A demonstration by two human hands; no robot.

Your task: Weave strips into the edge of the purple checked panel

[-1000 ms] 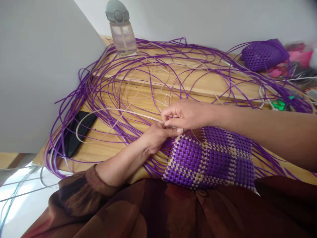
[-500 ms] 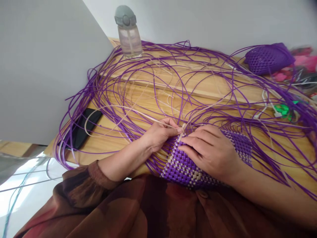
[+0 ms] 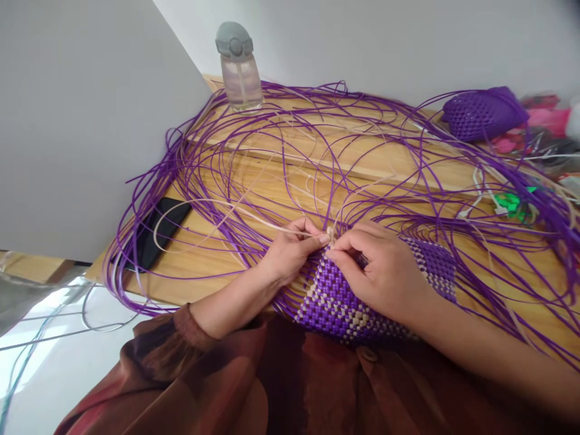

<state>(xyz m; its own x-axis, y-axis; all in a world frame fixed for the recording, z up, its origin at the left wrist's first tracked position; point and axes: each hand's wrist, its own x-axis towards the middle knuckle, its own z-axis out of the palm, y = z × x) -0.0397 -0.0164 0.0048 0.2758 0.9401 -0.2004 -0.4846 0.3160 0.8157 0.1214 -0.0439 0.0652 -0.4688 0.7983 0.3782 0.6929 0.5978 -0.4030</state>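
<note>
A purple and beige woven piece (image 3: 338, 296) lies at the table's front edge, against my clothing, with many loose strands fanning out from its edges. At its upper left corner my left hand (image 3: 294, 248) is closed, pinching a beige strand (image 3: 254, 216) that loops away to the left. My right hand (image 3: 380, 266) rests over the weave, thumb and forefinger pinched at the same corner. Between the fingertips of both hands sits a small beige loop or knot (image 3: 330, 233). What exactly the right fingertips grip is partly hidden.
Long purple strands (image 3: 181, 157) sprawl over the wooden table (image 3: 212, 287). A water bottle (image 3: 240, 75) stands at the back left, a dark flat object (image 3: 161, 232) lies at the left. Back right are a purple netted bundle (image 3: 484, 113), pink items (image 3: 548, 121) and a white cable (image 3: 475, 187).
My right hand's fingers have drawn from spread over the weave into a pinch at the corner knot. My left hand keeps its pinch on the beige strand. The view has shifted slightly.
</note>
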